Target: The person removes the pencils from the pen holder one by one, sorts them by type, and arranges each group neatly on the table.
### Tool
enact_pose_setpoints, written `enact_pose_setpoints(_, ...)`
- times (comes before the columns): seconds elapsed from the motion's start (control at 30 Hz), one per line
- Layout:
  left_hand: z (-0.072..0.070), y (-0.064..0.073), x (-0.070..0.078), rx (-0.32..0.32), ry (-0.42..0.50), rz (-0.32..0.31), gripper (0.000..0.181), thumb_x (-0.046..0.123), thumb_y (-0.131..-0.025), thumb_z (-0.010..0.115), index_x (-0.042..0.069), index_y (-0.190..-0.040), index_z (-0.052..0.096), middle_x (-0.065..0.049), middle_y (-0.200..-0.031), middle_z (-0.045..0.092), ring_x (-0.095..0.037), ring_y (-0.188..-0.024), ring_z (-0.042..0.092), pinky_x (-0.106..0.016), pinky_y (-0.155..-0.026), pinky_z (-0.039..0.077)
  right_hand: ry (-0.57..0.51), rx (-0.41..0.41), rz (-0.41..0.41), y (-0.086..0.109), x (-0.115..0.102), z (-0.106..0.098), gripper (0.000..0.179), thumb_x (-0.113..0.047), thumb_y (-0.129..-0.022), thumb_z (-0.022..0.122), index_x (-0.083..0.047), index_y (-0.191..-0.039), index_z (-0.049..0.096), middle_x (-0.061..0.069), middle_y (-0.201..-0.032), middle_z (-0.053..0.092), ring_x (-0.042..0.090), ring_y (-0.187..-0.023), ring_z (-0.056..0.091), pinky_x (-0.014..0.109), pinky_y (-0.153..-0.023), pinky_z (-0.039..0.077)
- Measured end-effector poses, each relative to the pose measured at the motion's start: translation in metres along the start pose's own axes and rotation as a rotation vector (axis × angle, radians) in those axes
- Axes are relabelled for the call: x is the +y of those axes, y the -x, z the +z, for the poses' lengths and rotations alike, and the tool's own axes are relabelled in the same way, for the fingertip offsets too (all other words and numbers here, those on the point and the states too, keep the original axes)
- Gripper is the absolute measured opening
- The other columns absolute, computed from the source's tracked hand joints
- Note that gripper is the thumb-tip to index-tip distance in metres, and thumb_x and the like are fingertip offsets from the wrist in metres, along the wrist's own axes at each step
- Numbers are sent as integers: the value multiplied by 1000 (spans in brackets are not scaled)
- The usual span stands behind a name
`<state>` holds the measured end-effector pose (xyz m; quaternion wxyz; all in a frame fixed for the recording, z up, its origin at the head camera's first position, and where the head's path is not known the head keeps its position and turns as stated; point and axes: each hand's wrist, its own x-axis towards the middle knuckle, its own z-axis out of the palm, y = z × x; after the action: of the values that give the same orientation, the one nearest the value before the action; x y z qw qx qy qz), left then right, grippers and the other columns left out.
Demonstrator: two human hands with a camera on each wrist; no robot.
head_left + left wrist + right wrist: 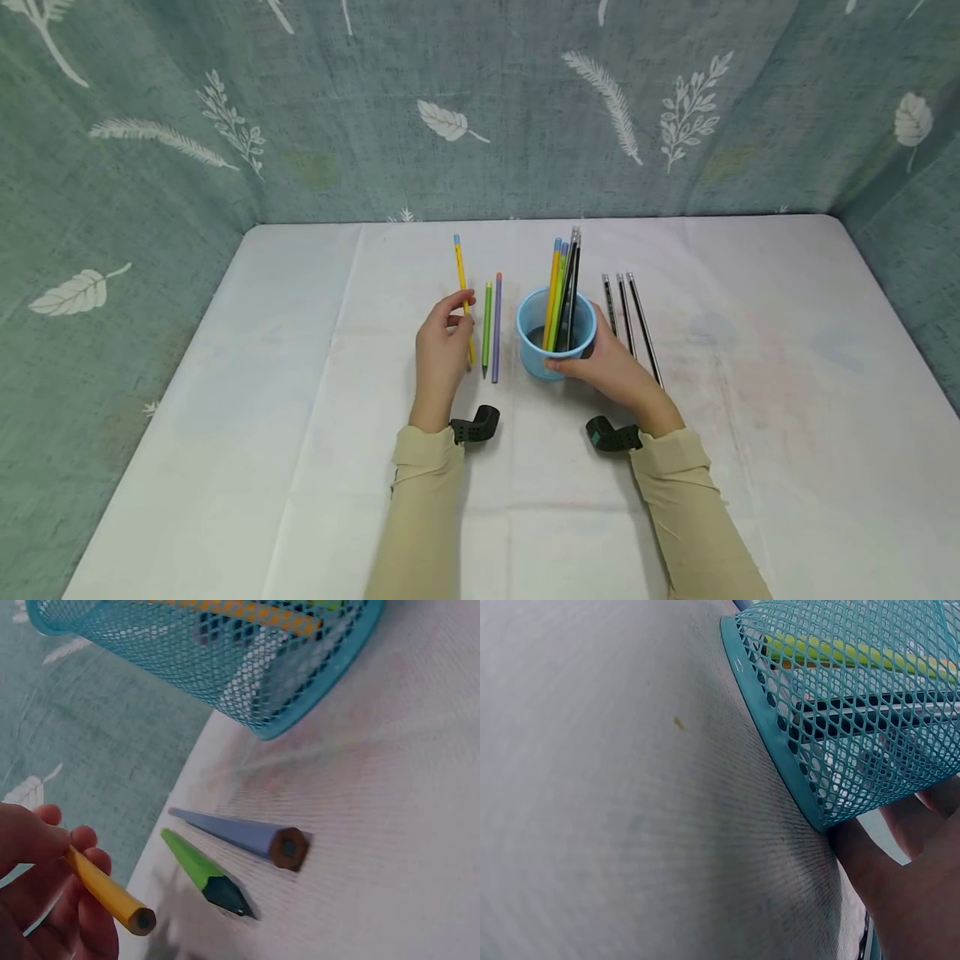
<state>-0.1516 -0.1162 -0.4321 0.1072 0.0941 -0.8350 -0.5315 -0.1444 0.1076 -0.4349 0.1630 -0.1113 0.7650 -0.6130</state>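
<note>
My left hand (444, 348) pinches a yellow pencil (460, 257) with a blue tip at its far end. In the left wrist view, the near end of this yellow pencil (111, 891) is flat and unsharpened. Just right of that hand lie a green pencil (487, 327), point towards me, and a purple pencil (498, 329). A light blue mesh pencil cup (534, 360) stands upright on the table, holding several yellow, green and black pencils (555, 292). Around the cup's right side curls my right hand (621, 371), its thumb at the near rim; some fingers are hidden behind the cup.
Three dark pencils (626, 310) lie side by side to the right of the cup, partly behind the right hand. A white cloth covers the table (780, 467). Green leaf-patterned fabric (510, 175) hangs along the back and both sides.
</note>
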Motion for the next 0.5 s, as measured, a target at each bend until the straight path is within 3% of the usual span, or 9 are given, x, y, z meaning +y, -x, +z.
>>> enact_pose_setpoints(0.13, 4, 1, -2, -47, -67, -16, 30, 10, -89, 54, 21, -116, 62, 7, -114, 61, -12, -86, 56, -26, -62, 48, -5, 2, 3, 0, 0, -1, 101, -21, -73, 78, -20, -146, 9, 8, -142, 30, 26, -130, 32, 49, -102, 32)
enact_pose_setpoints(0.37, 8, 3, -5, -73, -188, -25, 30, 11, -90, 52, 20, -116, 63, 4, -113, 62, -12, -77, 55, -25, -57, 44, -24, -9, 8, -1, 1, 0, 101, -23, -73, 78, -20, -146, 9, 7, -143, 29, 25, -131, 31, 49, -103, 32)
enact_pose_setpoints(0.5, 11, 2, -6, -83, -238, -14, 29, 12, -90, 51, 18, -116, 63, -1, -98, 62, -15, -65, 49, -26, -51, 38, -22, -1, 11, 0, 2, -1, 101, -23, -73, 78, -21, -146, 9, 7, -143, 29, 25, -131, 31, 49, -103, 32)
